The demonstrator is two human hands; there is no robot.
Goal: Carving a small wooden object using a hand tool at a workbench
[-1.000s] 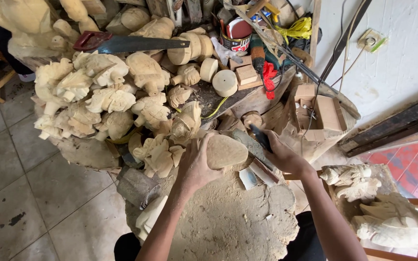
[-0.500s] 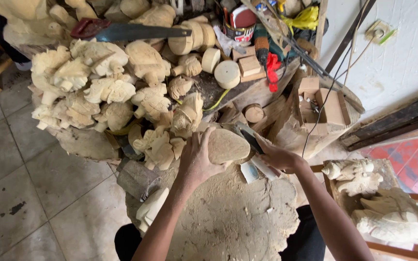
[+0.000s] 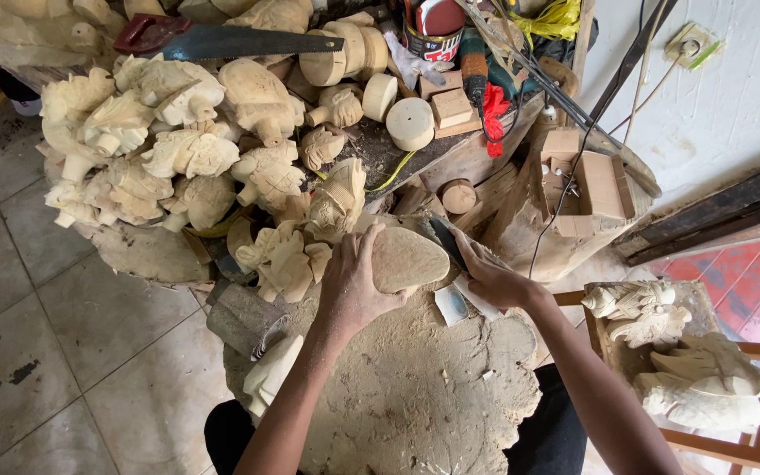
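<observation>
Head camera: my left hand [image 3: 355, 286] clamps the oval wood blank [image 3: 406, 259] on the stump; right of it, my right hand [image 3: 490, 277] grips a dark blade [image 3: 444, 239].

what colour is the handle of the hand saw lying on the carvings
Dark red, on the hand saw lying across the pale wood carvings; the head view shows it at top left.

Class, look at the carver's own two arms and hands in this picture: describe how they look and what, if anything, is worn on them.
Both arms are bare from the hands to the bottom edge of the picture: no sleeves show. The left hand and the right hand wear no gloves. No watch, bracelet or ring can be seen on either wrist or on the fingers. Dark clothing shows only lower down, at the lap.
</observation>
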